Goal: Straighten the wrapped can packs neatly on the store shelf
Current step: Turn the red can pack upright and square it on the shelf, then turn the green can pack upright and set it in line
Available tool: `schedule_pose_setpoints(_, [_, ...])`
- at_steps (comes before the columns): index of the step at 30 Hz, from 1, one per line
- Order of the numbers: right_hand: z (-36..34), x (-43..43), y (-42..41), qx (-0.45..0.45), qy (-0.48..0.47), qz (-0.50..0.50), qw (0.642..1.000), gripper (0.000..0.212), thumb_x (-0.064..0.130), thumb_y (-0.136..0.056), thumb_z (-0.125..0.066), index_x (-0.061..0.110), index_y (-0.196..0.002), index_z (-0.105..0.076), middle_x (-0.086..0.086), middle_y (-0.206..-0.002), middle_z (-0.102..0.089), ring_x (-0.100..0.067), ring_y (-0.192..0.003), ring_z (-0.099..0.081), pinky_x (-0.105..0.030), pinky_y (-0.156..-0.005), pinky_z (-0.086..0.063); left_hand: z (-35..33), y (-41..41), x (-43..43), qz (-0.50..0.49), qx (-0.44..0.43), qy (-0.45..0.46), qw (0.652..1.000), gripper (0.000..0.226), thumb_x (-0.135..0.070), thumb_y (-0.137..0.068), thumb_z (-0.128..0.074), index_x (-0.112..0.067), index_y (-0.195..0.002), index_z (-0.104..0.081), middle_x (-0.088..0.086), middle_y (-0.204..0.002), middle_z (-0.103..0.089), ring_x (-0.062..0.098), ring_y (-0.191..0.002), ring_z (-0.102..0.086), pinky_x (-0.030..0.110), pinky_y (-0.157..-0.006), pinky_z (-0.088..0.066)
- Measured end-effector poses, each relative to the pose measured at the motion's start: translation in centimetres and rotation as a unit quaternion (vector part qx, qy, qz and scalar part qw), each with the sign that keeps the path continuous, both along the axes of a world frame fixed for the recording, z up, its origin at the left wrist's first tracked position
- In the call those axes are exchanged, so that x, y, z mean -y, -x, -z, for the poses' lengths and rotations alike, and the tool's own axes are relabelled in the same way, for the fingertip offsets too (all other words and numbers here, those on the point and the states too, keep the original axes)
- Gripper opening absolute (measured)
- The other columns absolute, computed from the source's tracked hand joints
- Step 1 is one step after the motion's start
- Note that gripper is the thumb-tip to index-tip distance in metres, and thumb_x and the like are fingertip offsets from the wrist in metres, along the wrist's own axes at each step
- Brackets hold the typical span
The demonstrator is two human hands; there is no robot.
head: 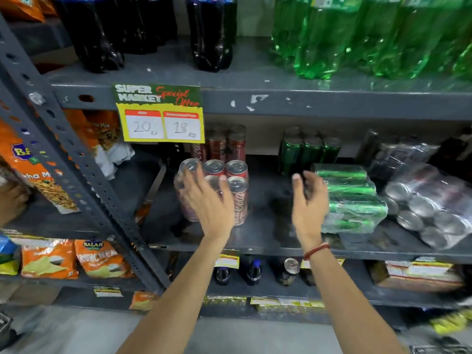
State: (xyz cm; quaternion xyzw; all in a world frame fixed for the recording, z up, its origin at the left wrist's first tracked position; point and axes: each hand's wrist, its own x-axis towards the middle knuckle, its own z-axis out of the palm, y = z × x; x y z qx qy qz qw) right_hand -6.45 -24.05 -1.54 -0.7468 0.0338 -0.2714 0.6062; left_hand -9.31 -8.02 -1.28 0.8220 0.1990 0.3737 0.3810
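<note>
A wrapped pack of red cola cans [236, 190] stands upright on the middle shelf [268, 241]. My left hand [207, 203] hovers in front of it with fingers spread, holding nothing. A wrapped pack of green cans [352, 200] lies on its side to the right. My right hand [310, 200] is open right beside its left end; contact is unclear. Farther right a wrapped pack of dark cans [429, 208] lies tilted, its can ends facing out.
More red cans [224, 144] and green cans [309, 149] stand behind the packs. A yellow price sign [163, 121] hangs from the upper shelf edge. Big bottles stand above, snack bags [48, 259] at left, small bottles [252, 272] below. A slanted steel upright [76, 154] crosses at left.
</note>
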Motion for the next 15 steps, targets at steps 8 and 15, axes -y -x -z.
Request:
schedule_pose_setpoints(8, [2.0,15.0,-1.5,-0.096,0.066,0.14,0.983,0.045,0.033,-0.086,-0.055,-0.002,-0.114,-0.056,-0.029,-0.115,-0.053,-0.044,-0.11,-0.048,-0.045,-0.095,-0.036,-1.6,-4.9,13.7,0.26,-0.122,-0.123,0.95,0.059,-0.044,-0.097,-0.038,-0.012,-0.145,-0.029,0.015,-0.157,-0.02,0.027,-0.146,-0.015,0.043,-0.115,-0.019])
schedule_pose_setpoints(15, [6.4,17.3,0.7,-0.227,-0.126,-0.041,0.965,0.074,0.039,-0.084,-0.067,0.015,-0.145,-0.031,-0.002,-0.148,-0.039,-0.023,-0.14,-0.034,-0.036,-0.113,-0.03,-0.9,-12.9,22.3,0.345,-0.309,-0.308,0.831,0.068,-0.053,-0.095,-0.031,-0.01,-0.147,-0.026,0.014,-0.159,-0.017,0.03,-0.144,-0.02,0.051,-0.116,-0.015])
